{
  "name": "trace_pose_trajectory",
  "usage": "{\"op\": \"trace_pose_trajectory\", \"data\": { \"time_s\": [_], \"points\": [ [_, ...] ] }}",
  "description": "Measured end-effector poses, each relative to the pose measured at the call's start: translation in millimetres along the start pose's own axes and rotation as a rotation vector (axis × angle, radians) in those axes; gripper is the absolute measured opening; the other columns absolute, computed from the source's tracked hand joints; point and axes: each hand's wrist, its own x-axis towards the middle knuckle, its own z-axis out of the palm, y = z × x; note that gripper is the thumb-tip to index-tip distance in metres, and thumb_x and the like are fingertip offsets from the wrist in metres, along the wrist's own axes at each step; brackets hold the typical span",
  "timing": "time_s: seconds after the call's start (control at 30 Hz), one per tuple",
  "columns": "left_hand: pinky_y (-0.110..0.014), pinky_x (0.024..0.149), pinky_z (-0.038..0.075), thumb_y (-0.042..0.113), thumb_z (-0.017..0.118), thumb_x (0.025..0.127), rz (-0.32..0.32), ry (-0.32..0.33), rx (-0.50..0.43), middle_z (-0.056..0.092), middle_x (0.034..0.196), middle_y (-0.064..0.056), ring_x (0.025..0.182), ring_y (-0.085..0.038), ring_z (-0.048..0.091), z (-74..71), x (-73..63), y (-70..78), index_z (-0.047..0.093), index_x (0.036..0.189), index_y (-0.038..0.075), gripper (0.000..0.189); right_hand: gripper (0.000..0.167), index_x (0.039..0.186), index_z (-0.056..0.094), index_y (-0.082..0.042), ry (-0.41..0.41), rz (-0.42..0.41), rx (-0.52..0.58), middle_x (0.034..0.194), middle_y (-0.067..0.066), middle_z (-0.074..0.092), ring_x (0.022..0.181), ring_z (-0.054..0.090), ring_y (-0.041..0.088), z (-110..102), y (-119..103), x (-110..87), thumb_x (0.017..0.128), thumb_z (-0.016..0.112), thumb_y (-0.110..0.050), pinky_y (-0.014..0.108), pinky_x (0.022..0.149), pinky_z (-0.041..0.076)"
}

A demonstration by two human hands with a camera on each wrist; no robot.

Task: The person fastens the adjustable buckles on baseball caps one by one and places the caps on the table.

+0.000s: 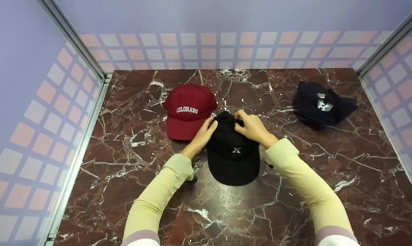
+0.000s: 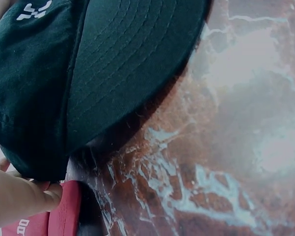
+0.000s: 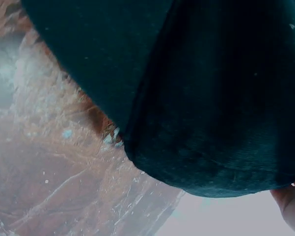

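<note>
A black baseball cap [image 1: 231, 143] with a small white emblem lies in front of the person, brim toward the near side. At its left side, the left hand [image 1: 205, 133] holds the crown, thumb on top. On the upper right, the right hand [image 1: 253, 127] grips the cap's back part with curled fingers. In the left wrist view the stitched brim [image 2: 132, 54] fills the upper part, and the left thumb [image 2: 19, 196] shows at the crown's edge. The right wrist view shows mostly dark crown [image 3: 216, 108]; most of the right hand is out of that view.
A red cap [image 1: 188, 102] lettered COLORADO lies just left of the black cap, close to the left hand. A dark navy cap [image 1: 323, 104] sits tilted at the far right. The marbled table [image 1: 124, 205] is bounded by panels [image 1: 226, 20] at the back and sides.
</note>
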Motion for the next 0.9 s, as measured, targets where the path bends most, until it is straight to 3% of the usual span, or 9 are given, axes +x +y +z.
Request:
{"op": "trace_pose_trajectory", "data": {
  "time_s": [0.2, 0.3, 0.43, 0.57, 0.73, 0.9],
  "points": [
    [-0.035, 0.106, 0.024, 0.031, 0.038, 0.093, 0.023, -0.013, 0.011, 0.036, 0.138, -0.012, 0.129, -0.023, 0.031, 0.3, -0.8, -0.3, 0.033, 0.135, 0.005, 0.049, 0.026, 0.099, 0.052, -0.003, -0.077, 0.149, 0.263, 0.098, 0.019, 0.064, 0.091, 0.062, 0.028, -5.6, -0.3, 4.0, 0.074, 0.056, -0.007, 0.041, 0.079, 0.046],
    [-0.035, 0.106, 0.024, 0.031, 0.038, 0.093, 0.03, -0.029, 0.017, 0.036, 0.139, -0.012, 0.129, -0.023, 0.031, 0.4, -1.1, -0.8, 0.035, 0.134, 0.005, 0.049, 0.027, 0.101, 0.051, 0.0, -0.122, 0.223, 0.42, 0.103, 0.019, 0.061, 0.083, 0.061, 0.022, -6.9, 2.2, 5.7, 0.074, 0.055, -0.002, 0.033, 0.074, 0.046],
    [-0.035, 0.106, 0.023, 0.03, 0.039, 0.093, 0.04, -0.052, 0.036, 0.037, 0.138, -0.011, 0.129, -0.022, 0.03, 0.3, -1.1, -1.5, 0.037, 0.133, 0.003, 0.048, 0.026, 0.102, 0.049, 0.004, -0.174, 0.354, 0.669, 0.089, 0.011, 0.058, 0.063, 0.053, 0.009, -7.5, 4.2, 5.9, 0.076, 0.053, 0.003, 0.021, 0.059, 0.042],
    [-0.035, 0.105, 0.025, 0.029, 0.041, 0.093, 0.048, -0.073, 0.069, 0.041, 0.135, -0.01, 0.128, -0.022, 0.033, -0.6, -1.2, -1.8, 0.041, 0.13, 0.004, 0.046, 0.026, 0.102, 0.046, 0.003, -0.209, 0.486, 0.895, 0.079, 0.002, 0.056, 0.059, 0.053, 0.005, -8.5, 5.3, 4.0, 0.077, 0.053, 0.004, 0.019, 0.056, 0.043],
    [-0.033, 0.103, 0.028, 0.028, 0.042, 0.092, 0.051, -0.106, 0.077, 0.047, 0.131, -0.01, 0.124, -0.021, 0.038, -1.4, -1.4, -2.1, 0.047, 0.126, 0.005, 0.041, 0.02, 0.097, 0.049, -0.005, -0.258, 0.561, 1.116, 0.078, -0.003, 0.058, 0.064, 0.056, 0.007, -9.3, 7.1, -0.4, 0.079, 0.052, 0.003, 0.02, 0.06, 0.045],
    [-0.032, 0.102, 0.03, 0.021, 0.04, 0.093, 0.068, -0.15, 0.036, 0.05, 0.126, -0.017, 0.121, -0.024, 0.042, -2.0, -0.9, -4.0, 0.049, 0.123, -0.002, 0.038, 0.021, 0.093, 0.051, -0.012, -0.293, 0.589, 1.301, 0.073, -0.004, 0.059, 0.064, 0.058, 0.009, -6.3, 8.2, -4.5, 0.083, 0.046, 0.006, 0.021, 0.06, 0.046]
  ]
}}
